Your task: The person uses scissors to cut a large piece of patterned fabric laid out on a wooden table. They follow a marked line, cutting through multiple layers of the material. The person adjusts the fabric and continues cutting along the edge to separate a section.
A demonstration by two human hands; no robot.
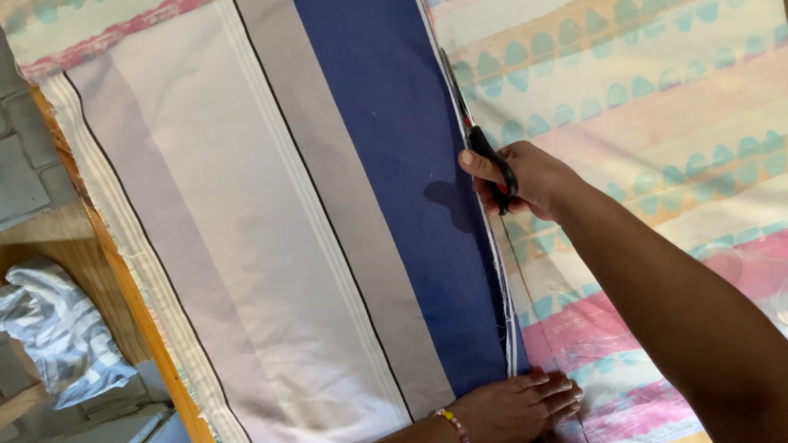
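Right arm stretched forward from the lower right, bare forearm angled up to the left, wrist straight. Right hand (515,181) closed in a grip, fingers curled through handles, thumb pointing left. Left hand (512,415) low at the bottom edge, palm down, fingers together and extended flat to the right, beaded bracelet (456,435) around the wrist.
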